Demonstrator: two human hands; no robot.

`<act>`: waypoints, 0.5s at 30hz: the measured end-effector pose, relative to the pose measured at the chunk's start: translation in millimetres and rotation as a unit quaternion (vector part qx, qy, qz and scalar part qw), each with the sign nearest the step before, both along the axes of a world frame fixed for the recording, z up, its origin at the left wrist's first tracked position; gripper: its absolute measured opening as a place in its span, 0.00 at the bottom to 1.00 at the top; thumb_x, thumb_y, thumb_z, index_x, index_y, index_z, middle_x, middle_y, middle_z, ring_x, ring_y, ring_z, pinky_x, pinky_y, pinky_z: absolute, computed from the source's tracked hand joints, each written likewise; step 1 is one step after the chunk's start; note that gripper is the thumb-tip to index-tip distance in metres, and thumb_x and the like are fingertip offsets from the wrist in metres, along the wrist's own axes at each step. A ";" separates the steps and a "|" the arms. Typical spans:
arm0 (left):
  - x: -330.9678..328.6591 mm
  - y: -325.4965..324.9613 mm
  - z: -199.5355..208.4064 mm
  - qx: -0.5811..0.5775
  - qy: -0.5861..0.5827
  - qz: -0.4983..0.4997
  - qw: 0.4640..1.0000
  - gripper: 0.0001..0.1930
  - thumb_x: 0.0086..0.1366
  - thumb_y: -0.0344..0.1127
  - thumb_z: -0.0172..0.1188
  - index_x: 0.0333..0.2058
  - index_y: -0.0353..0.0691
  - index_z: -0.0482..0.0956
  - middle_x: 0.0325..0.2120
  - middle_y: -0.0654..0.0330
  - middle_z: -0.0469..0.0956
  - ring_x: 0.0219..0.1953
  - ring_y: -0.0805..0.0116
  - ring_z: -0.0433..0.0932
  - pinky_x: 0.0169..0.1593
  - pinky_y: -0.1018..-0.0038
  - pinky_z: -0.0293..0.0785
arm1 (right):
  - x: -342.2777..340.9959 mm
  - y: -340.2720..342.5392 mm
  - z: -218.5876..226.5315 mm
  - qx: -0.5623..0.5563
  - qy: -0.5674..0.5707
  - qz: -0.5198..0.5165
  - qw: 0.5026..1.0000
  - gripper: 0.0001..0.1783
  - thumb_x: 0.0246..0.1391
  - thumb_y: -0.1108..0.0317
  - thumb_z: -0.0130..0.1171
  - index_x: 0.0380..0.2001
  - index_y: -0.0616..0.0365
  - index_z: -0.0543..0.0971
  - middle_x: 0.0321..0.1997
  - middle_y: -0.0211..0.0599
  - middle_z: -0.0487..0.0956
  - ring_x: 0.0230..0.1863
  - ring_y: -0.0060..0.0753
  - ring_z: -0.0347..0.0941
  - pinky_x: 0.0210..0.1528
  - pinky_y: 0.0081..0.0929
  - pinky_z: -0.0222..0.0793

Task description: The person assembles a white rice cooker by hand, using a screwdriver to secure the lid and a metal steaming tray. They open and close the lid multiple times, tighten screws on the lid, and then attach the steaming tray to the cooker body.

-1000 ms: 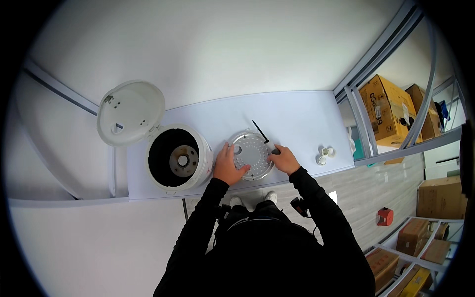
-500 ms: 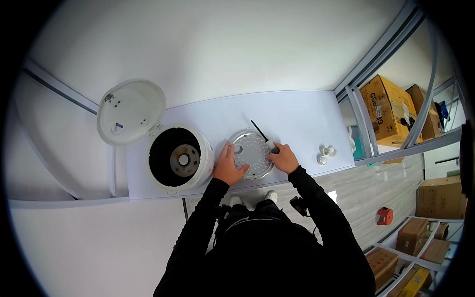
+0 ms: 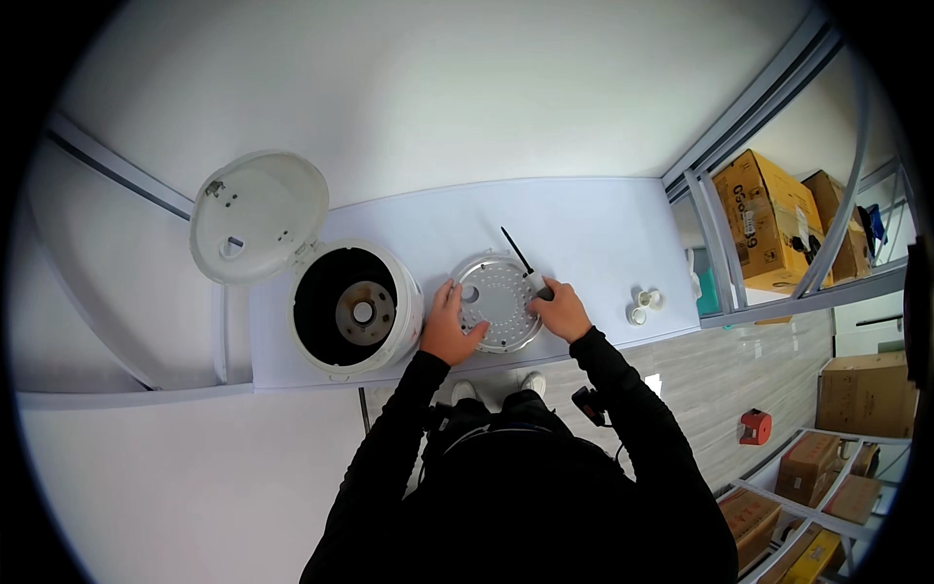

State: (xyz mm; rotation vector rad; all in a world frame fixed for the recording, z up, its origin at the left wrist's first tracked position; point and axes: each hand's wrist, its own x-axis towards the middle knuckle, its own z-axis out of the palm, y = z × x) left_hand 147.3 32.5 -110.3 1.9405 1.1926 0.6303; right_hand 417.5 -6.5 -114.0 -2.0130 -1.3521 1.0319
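Observation:
A round, silvery inner lid [image 3: 501, 300] with a ring of dimples and a hole near its left side lies on the white table. My left hand [image 3: 450, 329] grips its left rim, thumb over the face and fingers along the edge. In my right hand [image 3: 562, 311] is a screwdriver [image 3: 534, 277] with a grey handle and black shaft; the shaft slants up and left, its tip pointing away from me. Some fingers of this hand reach the lid's right edge. Left of the lid stands a white rice cooker [image 3: 404, 302], its hinged cover [image 3: 263, 214] swung back, a round metal plate inside.
Several small white round parts [image 3: 642, 307] sit toward the right end of the table [image 3: 584, 219]. A wall rises behind it. Metal frames and cardboard boxes [image 3: 764, 224] stand at the right, with a red stool [image 3: 756, 426] on the floor.
The view has shifted slightly. Both hands keep nearly the same places on the lid and the screwdriver, and its shaft still points away to the upper left.

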 end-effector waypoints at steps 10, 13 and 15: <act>-3.8 -3.8 -7.1 0.038 -0.015 -0.008 0.999 0.48 0.55 0.42 0.74 0.68 0.24 0.60 0.69 0.38 0.57 0.71 0.40 0.60 0.71 0.57 0.63 | -5.4 -5.5 4.7 0.027 -0.037 -0.015 0.999 0.41 0.49 0.51 0.67 0.65 0.60 0.75 0.52 0.63 0.75 0.55 0.61 0.75 0.60 0.44 0.73; -2.6 -3.8 -9.0 0.045 -0.024 -0.008 0.999 0.49 0.55 0.41 0.74 0.68 0.23 0.59 0.68 0.38 0.57 0.70 0.41 0.61 0.70 0.57 0.63 | 0.5 -4.2 -5.9 0.020 -0.009 -0.003 1.000 0.40 0.50 0.51 0.66 0.65 0.59 0.75 0.52 0.61 0.75 0.54 0.60 0.76 0.59 0.43 0.73; -1.3 -4.0 -9.3 0.045 -0.025 -0.005 0.999 0.49 0.54 0.41 0.74 0.68 0.23 0.59 0.68 0.38 0.57 0.69 0.41 0.62 0.70 0.57 0.63 | 3.4 0.3 -3.6 -0.007 0.030 0.013 0.999 0.40 0.50 0.52 0.66 0.65 0.58 0.75 0.52 0.60 0.75 0.54 0.59 0.76 0.59 0.43 0.73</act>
